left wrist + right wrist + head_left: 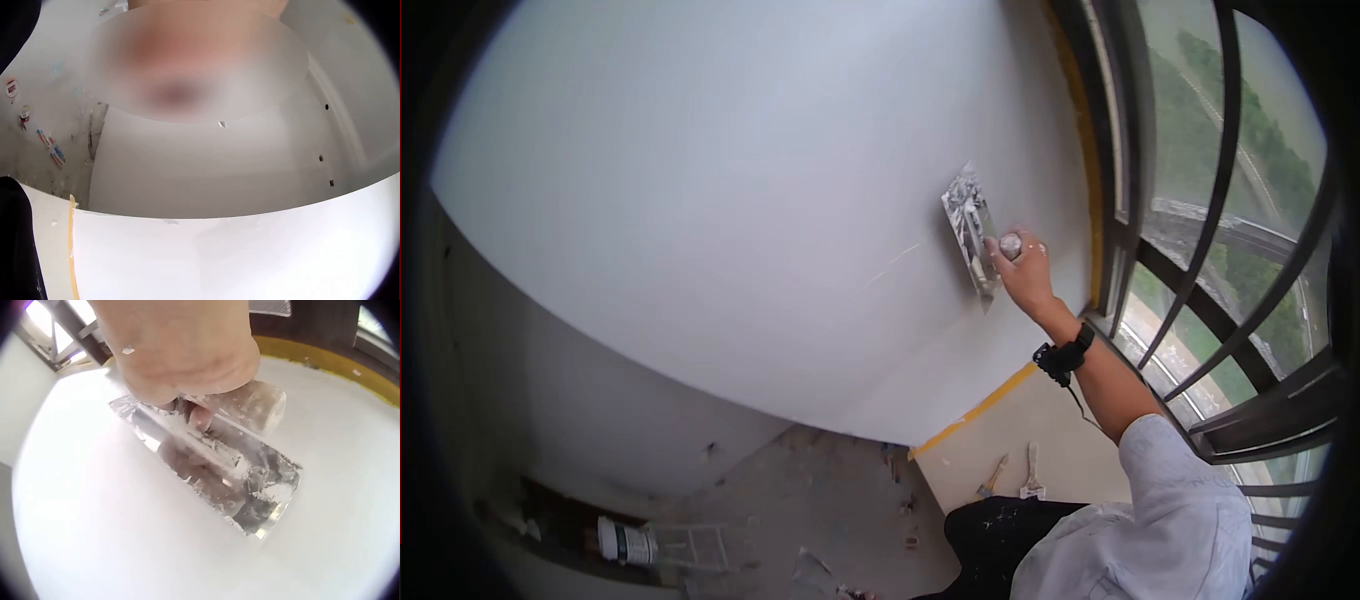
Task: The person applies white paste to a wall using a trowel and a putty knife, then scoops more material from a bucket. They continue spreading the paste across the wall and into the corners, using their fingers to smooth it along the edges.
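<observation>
My right hand (1025,268) grips the handle of a finishing trowel (970,228) against the white wall (730,200). In the right wrist view, the trowel's metal blade (250,487) is smeared with white plaster and lies along the wall, tilted. Fingers wrap the pale, plaster-caked handle (262,406) behind the blade. My left hand (200,40) shows only as a heavily blurred shape at the top of the left wrist view; I cannot tell what it holds. It is out of sight in the head view.
Yellow tape (985,410) edges the wall beside a pale ledge, where two brushes (1032,475) lie. A barred window (1230,220) stands at the right. Below left are a white bucket (625,542) and a small ladder (700,548). Debris dots the floor (800,500).
</observation>
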The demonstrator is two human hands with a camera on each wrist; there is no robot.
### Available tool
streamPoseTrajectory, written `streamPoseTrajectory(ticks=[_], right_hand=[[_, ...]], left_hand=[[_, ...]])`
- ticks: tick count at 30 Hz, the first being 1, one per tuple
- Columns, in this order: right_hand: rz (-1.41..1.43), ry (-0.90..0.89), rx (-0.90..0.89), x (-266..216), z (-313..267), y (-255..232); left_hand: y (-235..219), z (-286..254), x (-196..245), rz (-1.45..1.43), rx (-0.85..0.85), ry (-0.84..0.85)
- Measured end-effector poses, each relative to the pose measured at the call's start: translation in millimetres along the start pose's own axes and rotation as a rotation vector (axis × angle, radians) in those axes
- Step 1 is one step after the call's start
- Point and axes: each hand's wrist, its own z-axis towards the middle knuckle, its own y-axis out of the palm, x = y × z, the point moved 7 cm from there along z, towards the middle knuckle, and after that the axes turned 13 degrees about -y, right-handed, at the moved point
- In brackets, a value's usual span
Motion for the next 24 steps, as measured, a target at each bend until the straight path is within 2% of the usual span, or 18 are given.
streamPoseTrajectory(ticks=[2, 4, 9, 12, 13, 15, 18, 19, 20, 22, 23, 24], right_hand=[[0.114, 0.033, -0.103, -33, -23, 46], [0.149, -0.082, -0.096, -66, -49, 72], [0.256, -0.329, -0.343, -179, -112, 157], [0.315, -0.373, -0.536, -226, -164, 211], [0.332, -0.367, -0.541, -234, -183, 226], [0.302, -0.459, -0.806, -250, -236, 267], [0.268, -0.46, -0.873, -250, -298, 287], [0.243, -0.529, -0.937, -235, -330, 301], [0.231, -0.525, -0.948, -226, -335, 288], [0.281, -0.387, -1.148, -198, -336, 256], [0.204, -0.459, -1.142, -188, -317, 224], [0.162, -0.447, -1.154, -164, -303, 201]], left_hand=[[-17, 18, -3, -0.002, -0.076, -0.054], [-17, 7, 1, -0.031, -0.008, -0.012], [-39, -1, 1, -0.15, 0.043, -0.027], [-57, -12, 6, -0.143, 0.1, 0.018], [-63, -17, 8, -0.16, 0.089, 0.029], [-73, -28, 13, -0.191, 0.087, 0.052], [-89, -45, 16, -0.247, 0.093, 0.087], [-93, -50, 19, -0.266, 0.091, 0.119], [-98, -54, 19, -0.264, 0.096, 0.105], [-102, -66, 23, -0.268, 0.084, 0.176], [-107, -66, 23, -0.233, 0.071, 0.191], [-113, -63, 19, -0.227, 0.065, 0.15]])
